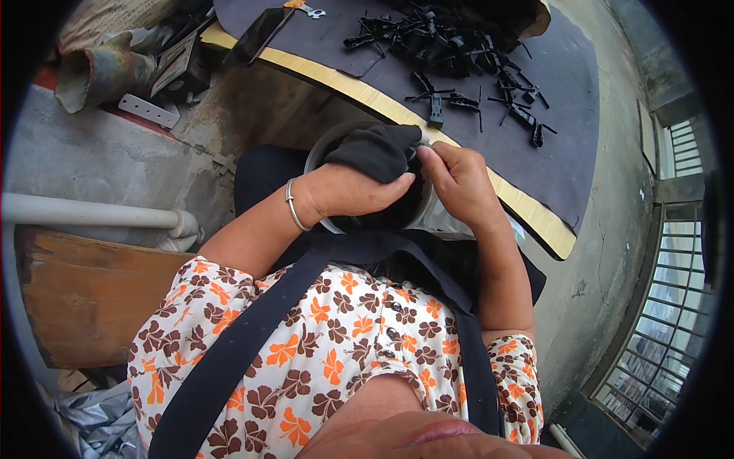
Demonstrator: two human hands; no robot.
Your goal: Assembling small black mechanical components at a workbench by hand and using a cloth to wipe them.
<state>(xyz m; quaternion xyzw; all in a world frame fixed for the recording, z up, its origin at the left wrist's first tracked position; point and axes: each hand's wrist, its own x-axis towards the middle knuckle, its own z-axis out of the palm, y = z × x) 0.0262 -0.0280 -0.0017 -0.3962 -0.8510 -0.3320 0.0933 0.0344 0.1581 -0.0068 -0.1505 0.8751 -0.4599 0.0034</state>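
My left hand [352, 190], with a silver bangle at the wrist, is closed around a dark cloth [371, 151] that covers its fingers; only the thumb shows plainly. Close against the cloth's right end, my right hand [461, 182] is closed, thumb pressed on the curled fingers. Something small and pale shows between the cloth and the right thumb, too little to name. Under both hands a round bucket [312, 162] with a grey rim stands by the table edge; its dark inside is mostly hidden.
Ahead, the table [558, 84] has a dark cover and pale wooden edge. It bears a heap of black plastic parts [440, 46], a phone [258, 37] and an orange-handled wrench [306, 8]. At left are a rusty metal pipe piece [103, 73], a white pipe [92, 212] and a wooden board [99, 294].
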